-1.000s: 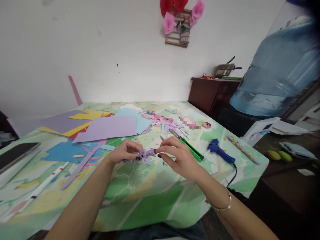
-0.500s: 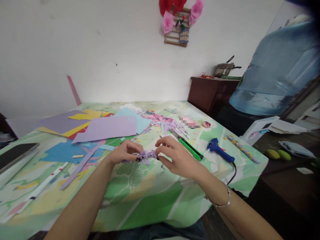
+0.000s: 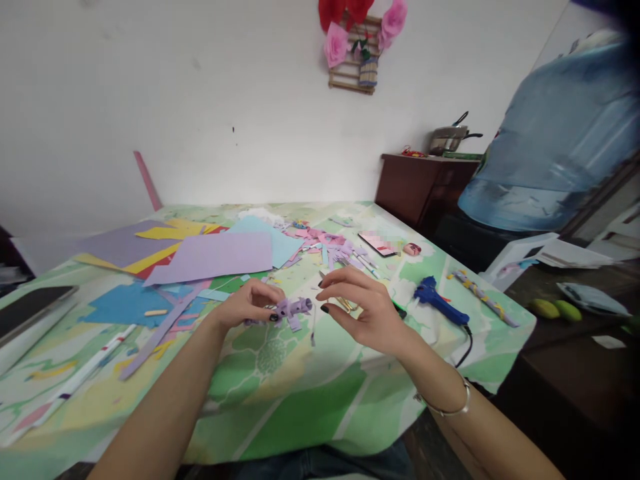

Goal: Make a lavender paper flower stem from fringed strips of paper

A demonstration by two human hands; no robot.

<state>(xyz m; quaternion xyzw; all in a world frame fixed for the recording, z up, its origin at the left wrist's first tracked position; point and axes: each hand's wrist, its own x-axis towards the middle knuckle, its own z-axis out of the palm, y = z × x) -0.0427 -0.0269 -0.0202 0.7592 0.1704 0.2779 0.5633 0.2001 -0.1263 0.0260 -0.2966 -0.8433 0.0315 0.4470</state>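
Observation:
My left hand (image 3: 249,305) is closed in a pinch on a small lilac paper piece (image 3: 293,309), held just above the green patterned tablecloth (image 3: 300,407). My right hand (image 3: 361,309) hovers a little to the right of that piece, apart from it, with its fingers curved and spread. A thin dark strand (image 3: 313,328) hangs down between the piece and the right hand's fingertips. A silver bangle (image 3: 449,408) circles my right wrist.
Coloured paper sheets, with a lilac sheet (image 3: 215,257) on top, and paper scraps (image 3: 330,243) cover the far table. A blue glue gun (image 3: 436,298) with its cord and a patterned pen (image 3: 483,298) lie to the right. A dark phone (image 3: 30,308) is at the left edge. A large water bottle (image 3: 555,140) stands at the right.
My right hand has let go of the lilac piece, opened and drawn slightly right and up. My left hand keeps holding the piece in place.

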